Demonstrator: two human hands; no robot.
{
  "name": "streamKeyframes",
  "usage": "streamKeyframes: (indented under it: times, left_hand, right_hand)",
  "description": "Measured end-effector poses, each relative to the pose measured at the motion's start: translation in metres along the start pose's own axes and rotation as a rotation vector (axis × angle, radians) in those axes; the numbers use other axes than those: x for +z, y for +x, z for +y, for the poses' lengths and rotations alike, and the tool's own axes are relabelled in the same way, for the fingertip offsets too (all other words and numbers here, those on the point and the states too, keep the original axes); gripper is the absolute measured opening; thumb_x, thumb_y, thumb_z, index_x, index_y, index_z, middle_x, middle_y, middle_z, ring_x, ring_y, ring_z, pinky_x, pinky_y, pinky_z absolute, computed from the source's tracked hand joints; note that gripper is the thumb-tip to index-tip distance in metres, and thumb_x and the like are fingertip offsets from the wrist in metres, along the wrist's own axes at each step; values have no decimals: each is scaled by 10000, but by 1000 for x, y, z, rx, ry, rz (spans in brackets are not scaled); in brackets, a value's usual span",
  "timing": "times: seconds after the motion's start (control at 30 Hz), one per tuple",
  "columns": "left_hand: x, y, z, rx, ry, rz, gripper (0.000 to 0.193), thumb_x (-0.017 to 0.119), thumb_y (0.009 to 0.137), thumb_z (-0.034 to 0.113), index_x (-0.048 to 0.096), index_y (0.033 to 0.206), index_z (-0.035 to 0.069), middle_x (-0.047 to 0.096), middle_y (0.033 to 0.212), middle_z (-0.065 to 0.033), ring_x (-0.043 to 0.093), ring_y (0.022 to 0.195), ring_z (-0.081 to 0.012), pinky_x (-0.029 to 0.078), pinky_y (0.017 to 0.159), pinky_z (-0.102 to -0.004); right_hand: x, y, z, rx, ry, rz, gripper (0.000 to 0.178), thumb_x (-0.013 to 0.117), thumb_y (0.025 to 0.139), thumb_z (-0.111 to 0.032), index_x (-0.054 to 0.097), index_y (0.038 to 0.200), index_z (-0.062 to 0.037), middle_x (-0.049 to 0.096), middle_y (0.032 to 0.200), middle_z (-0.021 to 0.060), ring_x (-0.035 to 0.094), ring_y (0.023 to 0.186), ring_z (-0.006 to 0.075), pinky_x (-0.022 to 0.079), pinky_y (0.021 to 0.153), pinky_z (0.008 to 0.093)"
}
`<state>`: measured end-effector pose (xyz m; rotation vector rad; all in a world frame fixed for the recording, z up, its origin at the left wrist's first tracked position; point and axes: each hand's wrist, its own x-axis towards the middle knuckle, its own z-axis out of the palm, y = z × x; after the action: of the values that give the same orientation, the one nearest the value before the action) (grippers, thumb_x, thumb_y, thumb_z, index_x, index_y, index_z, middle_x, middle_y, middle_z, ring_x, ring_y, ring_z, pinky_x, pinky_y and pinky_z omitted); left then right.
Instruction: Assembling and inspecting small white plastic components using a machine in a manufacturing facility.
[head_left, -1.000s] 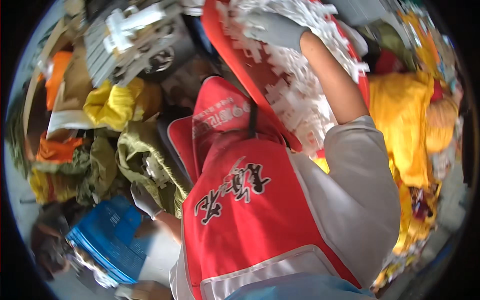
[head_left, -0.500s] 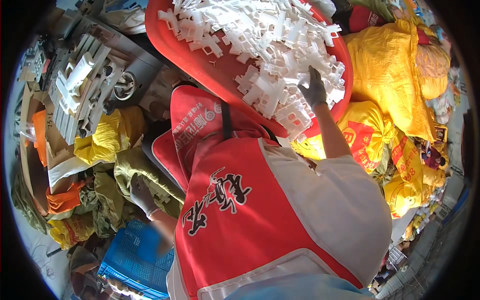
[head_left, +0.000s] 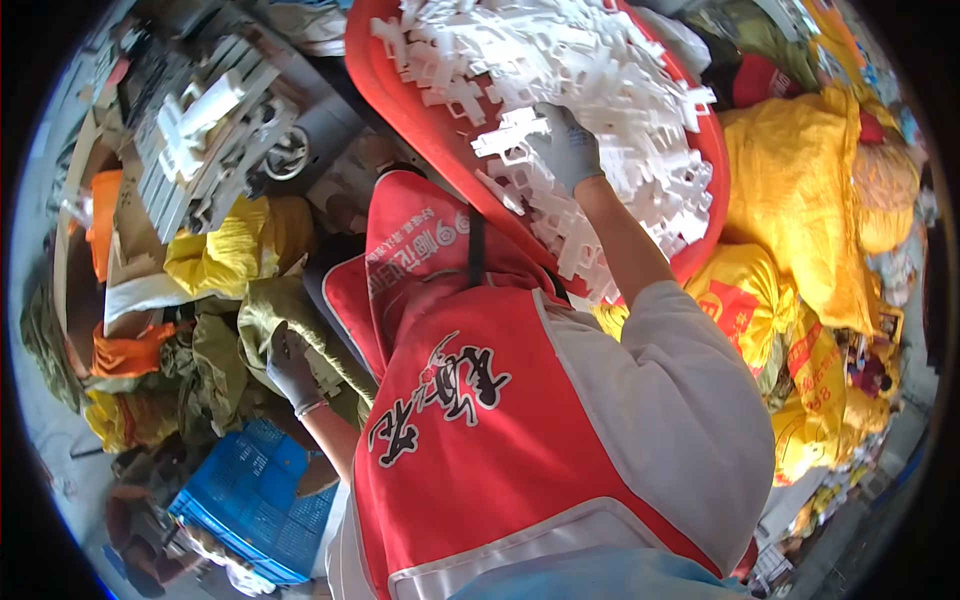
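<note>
Right hand's (head_left: 568, 150) fingertips buried among white plastic pieces (head_left: 560, 70); red basin's (head_left: 400, 110) top edge cut off.

A sorting workshop: heaped yellow sacks (head_left: 790, 190), white plastic parts (head_left: 560, 80).

Around you: yellow sacks (head_left: 800, 190) piled at right, olive and yellow bags (head_left: 250, 300) at left, a blue crate (head_left: 250, 490) below, bright light throughout.

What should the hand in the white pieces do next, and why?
Probably close the gloved right hand on a few of the white plastic cross-shaped pieces and lift them out: it already rests on the pile in the red round plastic tub, while the gloved left hand waits below.
</note>
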<state>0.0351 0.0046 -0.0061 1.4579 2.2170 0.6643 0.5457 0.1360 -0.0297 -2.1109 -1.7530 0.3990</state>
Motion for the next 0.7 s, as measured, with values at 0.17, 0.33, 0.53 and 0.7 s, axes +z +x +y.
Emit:
streamKeyframes:
  times: [0.17, 0.33, 0.53, 0.7]
  left_hand:
    - [-2, -14, -20, 51, 92, 150, 230, 603, 902, 173, 682, 1061, 26, 697, 987, -157, 671, 904, -281, 515, 795, -357]
    - [2, -15, -26, 35, -60, 173, 195, 601, 878, 115, 690, 1019, 13, 696, 976, -157, 671, 907, -279, 511, 807, -348]
    - [-26, 22, 36, 225, -103, 254, 181, 601, 867, 76, 675, 1016, 5, 694, 966, -150, 676, 899, -293, 515, 805, -348]
    - [-67, 67, 107, 450, -133, 384, 187, 603, 865, 66, 680, 1028, 14, 690, 1013, -142, 664, 947, -283, 505, 843, -344]
  right_hand:
    - [8, -10, -61, -201, 264, -99, 759, 707, 767, -190, 344, 1433, -148, 595, 1184, 207, 631, 974, 350, 510, 832, 418]
    - [26, -60, -99, -205, 1006, -840, 596, 673, 851, -169, 420, 1371, -26, 620, 1146, 87, 603, 1002, 177, 483, 865, 309]
    - [25, -86, -80, -256, 902, -1382, 469, 598, 932, -207, 464, 1332, -3, 582, 1263, 105, 553, 1142, 178, 422, 990, 299]
    - [4, -64, -105, 27, 1011, -1395, 402, 464, 1005, -212, 446, 1325, 30, 603, 1158, 138, 612, 1063, 193, 489, 942, 296]
